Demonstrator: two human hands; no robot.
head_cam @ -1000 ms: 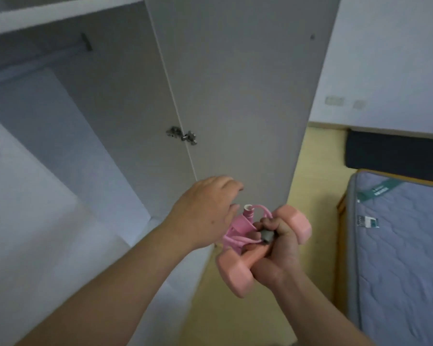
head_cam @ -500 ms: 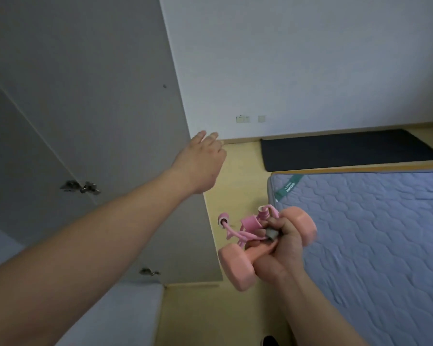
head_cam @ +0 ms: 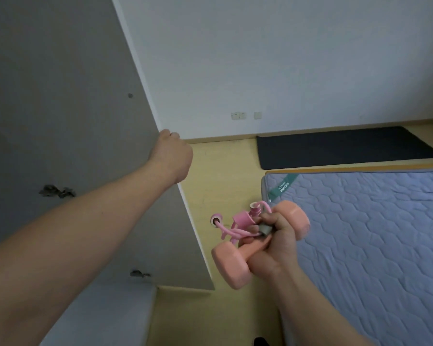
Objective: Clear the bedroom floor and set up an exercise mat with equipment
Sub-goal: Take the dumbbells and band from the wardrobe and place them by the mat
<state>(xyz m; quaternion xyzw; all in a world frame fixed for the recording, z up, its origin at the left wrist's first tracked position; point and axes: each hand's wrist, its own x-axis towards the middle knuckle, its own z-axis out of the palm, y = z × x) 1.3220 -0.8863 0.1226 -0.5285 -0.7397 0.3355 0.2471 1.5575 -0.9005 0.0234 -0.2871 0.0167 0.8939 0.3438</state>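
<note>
Exercise mat (head_cam: 340,146): dark, unrolled flat on the yellow floor (head_cam: 223,176) along the far wall, in the right half of the view, just beyond the mattress.

Wardrobe door (head_cam: 60,121): grey, standing open at left; two metal hinges on its inner face, upper (head_cam: 56,191) and lower (head_cam: 139,273).

Left hand (head_cam: 171,158): arm stretched forward, fingers curled round the free edge of the wardrobe door, gripping it.

Wall sockets (head_cam: 238,115): small white plates low on the far wall, near the middle.

Pink cord (head_cam: 235,232): looped bundle with ridged end pieces and a grey part, pinched against the dumbbell handle.

Dumbbell (head_cam: 231,268): salmon pink, tilted, held in the air above the floor between door and mattress.

Right hand (head_cam: 278,243): clasped round the dumbbell handle, the cord held in the same grasp.

Mattress (head_cam: 373,233): blue-grey, quilted, at right; green label (head_cam: 283,187) across its near-left corner.
</note>
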